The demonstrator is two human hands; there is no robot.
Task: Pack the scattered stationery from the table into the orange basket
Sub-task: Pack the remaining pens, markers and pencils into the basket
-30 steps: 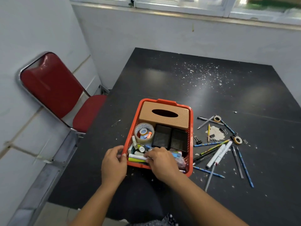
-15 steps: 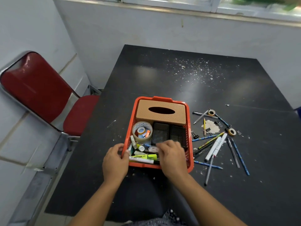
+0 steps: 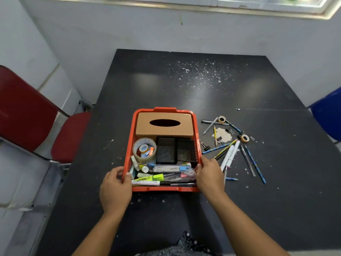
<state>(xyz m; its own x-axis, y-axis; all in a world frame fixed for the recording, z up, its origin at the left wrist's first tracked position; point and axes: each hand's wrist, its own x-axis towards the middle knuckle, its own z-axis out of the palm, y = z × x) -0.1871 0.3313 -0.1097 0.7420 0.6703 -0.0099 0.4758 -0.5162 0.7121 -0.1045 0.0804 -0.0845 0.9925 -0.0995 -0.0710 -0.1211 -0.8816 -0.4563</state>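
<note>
both hands are gripping the orange basket (image 3: pixel 196 126): left hand (image 3: pixel 115 189) curling over its near-left rim, right hand (image 3: pixel 209 177) clamping its near-right rim. pens (image 3: pixel 230 156) are lying right of the basket on the surface (image 3: pixel 203 85); steadying it squarely should ease loading.

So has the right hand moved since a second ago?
Yes. The right hand left the stationery inside the orange basket and went rightward to grip its right rim; the left hand grips the left rim.
</note>
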